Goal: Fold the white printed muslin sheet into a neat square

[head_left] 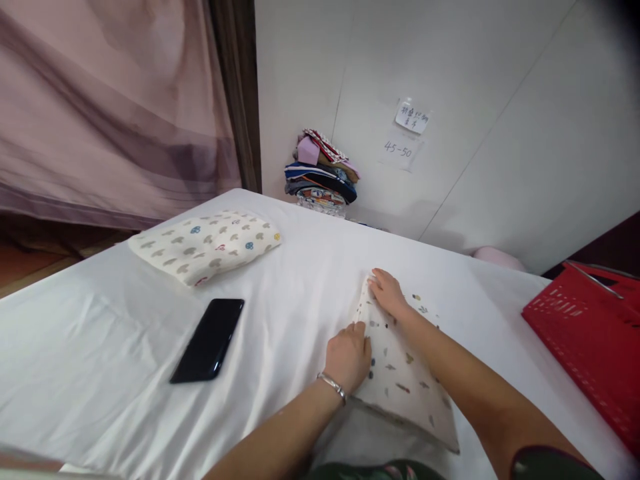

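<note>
A white cloth with small printed figures (400,373) lies folded on the white-covered table, in front of me. My left hand (349,357), with a silver bangle at the wrist, is closed on the cloth's left edge. Farther up the same edge, my right hand (387,291) has its fingers closed on the far corner. To the left lies a second folded cloth with grey, blue, red and yellow prints (210,243). A black phone (209,340) rests flat between that cloth and the table's near side.
A red plastic basket (590,347) stands at the right edge of the table (300,267). Behind the table, folded clothes (323,173) are stacked by the wall. Paper labels (411,117) hang on the wall. A pink curtain (115,100) covers the left.
</note>
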Action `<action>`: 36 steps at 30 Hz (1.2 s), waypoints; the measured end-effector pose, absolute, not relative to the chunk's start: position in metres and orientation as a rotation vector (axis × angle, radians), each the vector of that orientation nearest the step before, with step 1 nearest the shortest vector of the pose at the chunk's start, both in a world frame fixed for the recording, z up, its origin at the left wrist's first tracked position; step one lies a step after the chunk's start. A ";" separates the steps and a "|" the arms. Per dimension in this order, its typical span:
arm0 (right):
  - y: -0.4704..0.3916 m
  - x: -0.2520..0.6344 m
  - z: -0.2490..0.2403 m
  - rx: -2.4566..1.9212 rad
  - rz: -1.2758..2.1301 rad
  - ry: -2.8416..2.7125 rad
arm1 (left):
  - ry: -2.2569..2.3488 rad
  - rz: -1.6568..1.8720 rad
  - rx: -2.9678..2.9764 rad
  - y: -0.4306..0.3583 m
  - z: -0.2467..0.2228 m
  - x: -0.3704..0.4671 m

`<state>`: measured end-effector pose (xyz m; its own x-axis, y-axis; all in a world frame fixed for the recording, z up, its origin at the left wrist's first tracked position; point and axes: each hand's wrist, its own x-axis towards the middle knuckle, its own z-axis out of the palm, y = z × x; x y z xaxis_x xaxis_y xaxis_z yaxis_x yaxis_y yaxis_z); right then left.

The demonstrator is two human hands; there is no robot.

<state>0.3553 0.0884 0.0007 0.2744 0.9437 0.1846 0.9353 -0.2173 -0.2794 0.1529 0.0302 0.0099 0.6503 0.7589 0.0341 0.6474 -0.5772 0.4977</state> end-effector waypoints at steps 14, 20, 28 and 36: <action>0.064 0.321 0.012 -2.377 0.333 -1.805 | 1.227 0.350 2.281 0.034 0.012 0.145; 0.032 0.296 0.006 -2.208 0.353 -1.895 | 1.257 0.327 2.260 0.027 0.008 0.136; 0.015 0.285 0.011 -2.156 0.431 -1.923 | 1.322 0.327 2.287 0.026 0.001 0.133; -0.028 0.255 0.010 -1.993 0.510 -1.998 | 1.336 0.348 2.201 0.027 -0.002 0.127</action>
<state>0.2548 -0.0280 0.0097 -0.0148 0.9984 -0.0539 0.9023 -0.0099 -0.4310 0.1269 0.0272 -0.0023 0.4757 0.8779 -0.0551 0.7392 -0.3651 0.5659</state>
